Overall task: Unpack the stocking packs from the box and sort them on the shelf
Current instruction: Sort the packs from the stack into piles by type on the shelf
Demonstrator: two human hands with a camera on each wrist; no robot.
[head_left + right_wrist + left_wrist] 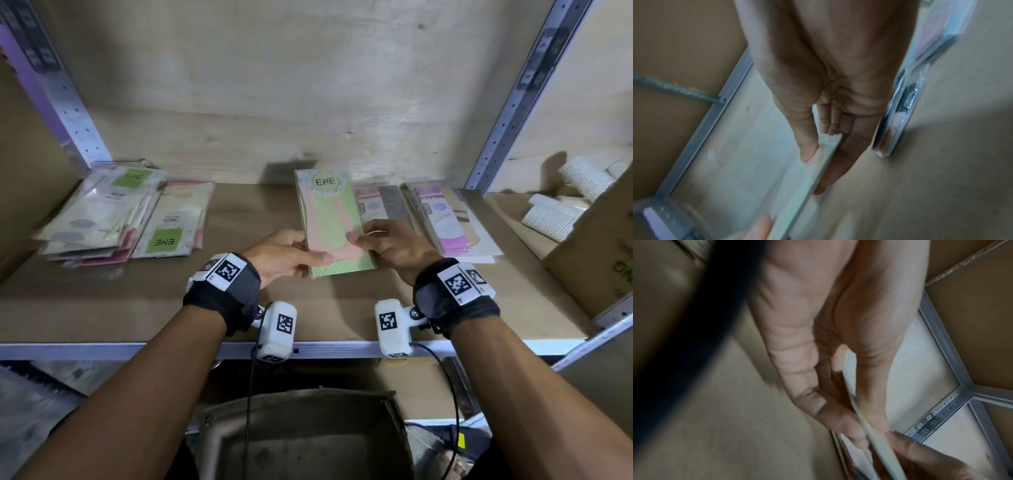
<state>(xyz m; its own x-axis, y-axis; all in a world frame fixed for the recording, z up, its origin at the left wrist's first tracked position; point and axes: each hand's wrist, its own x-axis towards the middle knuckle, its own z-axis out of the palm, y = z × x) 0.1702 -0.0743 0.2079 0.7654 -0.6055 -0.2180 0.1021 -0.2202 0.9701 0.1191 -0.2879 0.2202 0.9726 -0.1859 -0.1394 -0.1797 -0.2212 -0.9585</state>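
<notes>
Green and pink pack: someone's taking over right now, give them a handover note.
Left hand: pinches the green and pink pack at its near left edge.
Right hand: pinches the same pack at its right edge.
The pack is held over the shelf, middle.
Done: a loose pile lies at left; purple packs lie at right.
Left: set this pack down with its kind; whether more remain in the box cannot be told.

Bare shelf board [239,240] is left between the left pile of packs [113,219] and the right packs [455,222]. The far right is blocked by a cardboard box [596,260].
</notes>
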